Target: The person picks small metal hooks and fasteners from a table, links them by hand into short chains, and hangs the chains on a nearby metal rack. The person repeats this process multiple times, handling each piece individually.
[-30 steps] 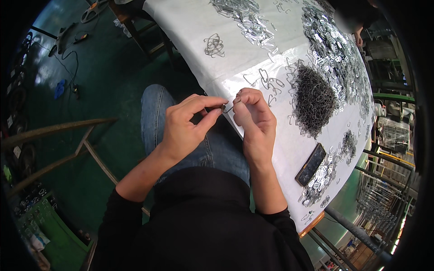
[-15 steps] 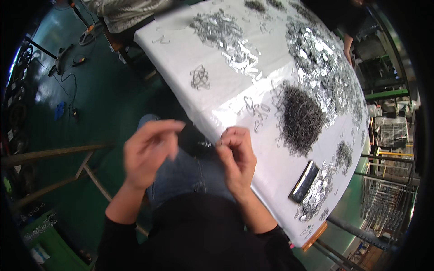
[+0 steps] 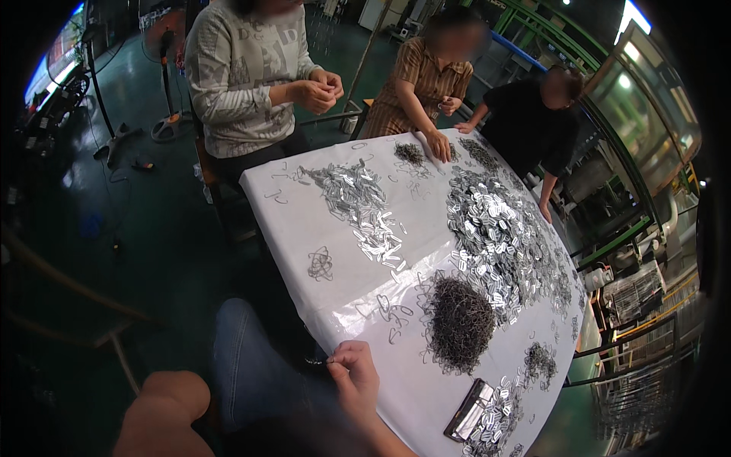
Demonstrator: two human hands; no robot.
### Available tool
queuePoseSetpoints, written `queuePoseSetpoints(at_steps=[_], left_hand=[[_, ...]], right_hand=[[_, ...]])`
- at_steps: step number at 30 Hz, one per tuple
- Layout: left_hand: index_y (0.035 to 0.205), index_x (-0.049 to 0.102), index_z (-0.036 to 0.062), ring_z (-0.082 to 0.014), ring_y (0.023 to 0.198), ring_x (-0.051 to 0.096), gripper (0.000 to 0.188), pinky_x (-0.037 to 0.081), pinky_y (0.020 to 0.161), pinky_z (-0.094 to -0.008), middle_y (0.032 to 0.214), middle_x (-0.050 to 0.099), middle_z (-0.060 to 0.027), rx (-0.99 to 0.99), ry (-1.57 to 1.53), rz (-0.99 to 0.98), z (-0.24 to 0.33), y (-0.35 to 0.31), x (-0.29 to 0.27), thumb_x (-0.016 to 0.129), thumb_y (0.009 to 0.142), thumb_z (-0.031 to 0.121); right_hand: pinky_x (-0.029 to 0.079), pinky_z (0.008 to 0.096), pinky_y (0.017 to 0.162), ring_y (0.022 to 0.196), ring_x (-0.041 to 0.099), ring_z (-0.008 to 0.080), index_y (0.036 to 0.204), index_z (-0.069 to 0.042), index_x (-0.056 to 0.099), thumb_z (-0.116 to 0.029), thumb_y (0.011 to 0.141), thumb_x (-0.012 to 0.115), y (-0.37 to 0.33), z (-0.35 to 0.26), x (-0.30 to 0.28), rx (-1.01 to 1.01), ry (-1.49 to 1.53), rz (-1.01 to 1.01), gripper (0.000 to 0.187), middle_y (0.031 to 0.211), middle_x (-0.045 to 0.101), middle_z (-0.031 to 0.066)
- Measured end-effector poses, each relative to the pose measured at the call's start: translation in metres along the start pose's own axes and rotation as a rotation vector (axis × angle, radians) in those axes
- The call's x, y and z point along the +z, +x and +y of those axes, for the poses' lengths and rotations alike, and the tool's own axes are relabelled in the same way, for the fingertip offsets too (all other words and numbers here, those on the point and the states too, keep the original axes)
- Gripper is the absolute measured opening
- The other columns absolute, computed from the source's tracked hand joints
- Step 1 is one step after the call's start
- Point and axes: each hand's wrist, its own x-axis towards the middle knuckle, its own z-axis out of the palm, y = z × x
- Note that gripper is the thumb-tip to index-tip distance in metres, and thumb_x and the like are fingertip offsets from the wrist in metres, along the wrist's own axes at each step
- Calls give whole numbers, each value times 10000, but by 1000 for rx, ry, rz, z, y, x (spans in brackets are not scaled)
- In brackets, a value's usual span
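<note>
Pinching a small dark metal piece (image 3: 330,362) between thumb and forefinger, the person's right hand (image 3: 354,373) is closed at the near left edge of a table covered in glossy white sheeting (image 3: 285,221). The piece is too small for its shape to be told. The left hand (image 3: 171,400) is low at the left, beside a knee in blue denim (image 3: 240,358), well apart from the right; its fingers are hidden, so I cannot tell whether it grips anything.

Near the right hand lie a few loose grey wire hooks (image 3: 394,314), and to their right a dense dark heap of bent wire pieces (image 3: 461,324). Beyond that heap spreads a broad pile of flat silver metal loops (image 3: 499,236). A black rectangular phone (image 3: 466,411) touches a smaller silver pile (image 3: 495,419). Across the table are three co-workers, one wearing a light grey printed sweater (image 3: 228,91).
</note>
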Motion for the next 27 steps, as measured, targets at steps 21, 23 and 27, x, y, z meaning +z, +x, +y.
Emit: queuePoseSetpoints(at_steps=[21, 23, 27], left_hand=[[915, 683, 60, -279, 846, 630, 213, 500, 750, -384, 860, 671, -106, -1108, 1160, 94, -345, -176, -164, 713, 755, 195], [911, 663, 56, -285, 844, 633, 214, 499, 752, -398, 863, 666, -109, -1132, 1235, -2, -350, -180, -158, 706, 753, 193], [904, 650, 54, -282, 825, 632, 178, 498, 745, -399, 829, 654, -110, -1286, 1130, 59, -346, -178, -151, 680, 764, 161]], right_hand=[[455, 306, 744, 870, 551, 205, 927, -41, 618, -36, 841, 660, -12, 5, -7, 32, -47, -104, 96, 989, 513, 80], [455, 305, 733, 856, 551, 202, 926, -37, 616, -31, 839, 661, -12, 5, -7, 8, -92, -92, 98, 985, 517, 82], [467, 292, 760, 872, 566, 201, 933, -46, 605, -52, 852, 664, -12, 7, -7, 10, -66, -73, 100, 995, 539, 90]])
